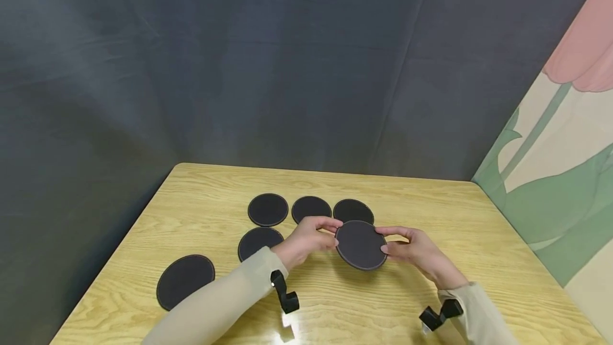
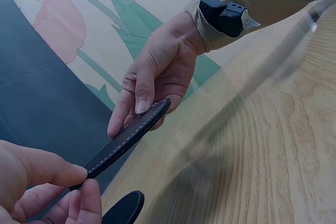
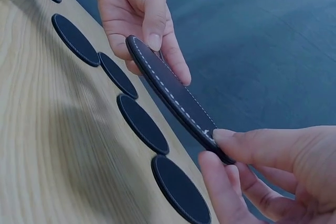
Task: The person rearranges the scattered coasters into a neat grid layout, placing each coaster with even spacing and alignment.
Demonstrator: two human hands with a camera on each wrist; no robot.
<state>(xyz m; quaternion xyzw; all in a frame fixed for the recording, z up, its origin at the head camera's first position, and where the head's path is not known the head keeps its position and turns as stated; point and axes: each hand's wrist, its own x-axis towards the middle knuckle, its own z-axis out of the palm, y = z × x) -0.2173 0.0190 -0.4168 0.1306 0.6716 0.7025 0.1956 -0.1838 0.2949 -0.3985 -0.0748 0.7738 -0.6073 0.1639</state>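
Note:
Between my two hands is a round black coaster (image 1: 361, 245) with pale stitching along its rim, lifted over the wooden table and tilted. My left hand (image 1: 311, 238) pinches its left edge between thumb and fingers. At the opposite edge, my right hand (image 1: 415, 252) pinches it the same way. The right wrist view shows the coaster (image 3: 173, 93) nearly edge-on, with the thumbs on its stitched face. Just behind it, a matching coaster (image 1: 353, 210) lies flat, partly covered in the head view.
More black coasters lie on the wooden table (image 1: 479, 238): two in the back row (image 1: 268, 210), (image 1: 311, 207), one (image 1: 258, 242) behind my left wrist and another (image 1: 185, 281) at front left. A dark curtain (image 1: 287, 68) hangs behind; a tulip-patterned cloth (image 1: 565, 185) covers the right side.

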